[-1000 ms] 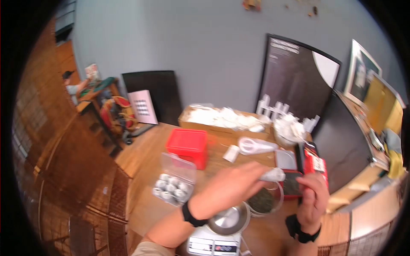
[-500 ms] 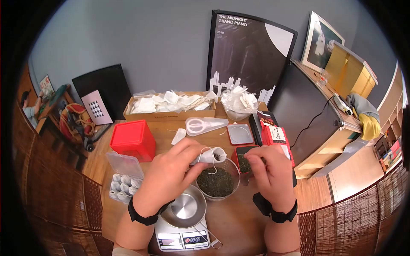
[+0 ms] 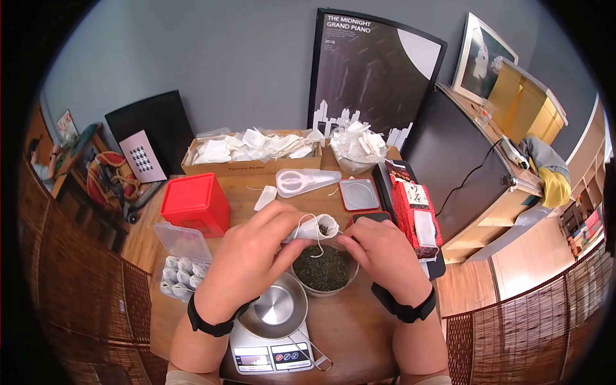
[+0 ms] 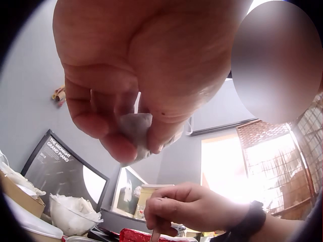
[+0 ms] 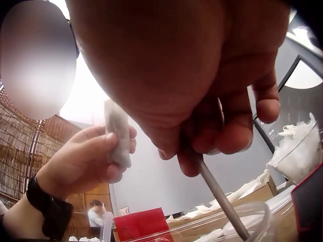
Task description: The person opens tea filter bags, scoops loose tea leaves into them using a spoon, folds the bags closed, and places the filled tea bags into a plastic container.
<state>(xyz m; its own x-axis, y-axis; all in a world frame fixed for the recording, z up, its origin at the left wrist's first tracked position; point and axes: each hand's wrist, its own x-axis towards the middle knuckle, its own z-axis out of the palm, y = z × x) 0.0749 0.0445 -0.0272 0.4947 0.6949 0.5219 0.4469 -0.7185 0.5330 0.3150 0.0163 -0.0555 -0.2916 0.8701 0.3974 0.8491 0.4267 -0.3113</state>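
Right fingers (image 3: 369, 236) nearer white pouch (image 3: 309, 229)

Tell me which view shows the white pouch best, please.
The head view: there the white pouch shows its open mouth and dark contents. The right wrist view shows its side; in the left wrist view, the left hand partly covers it.
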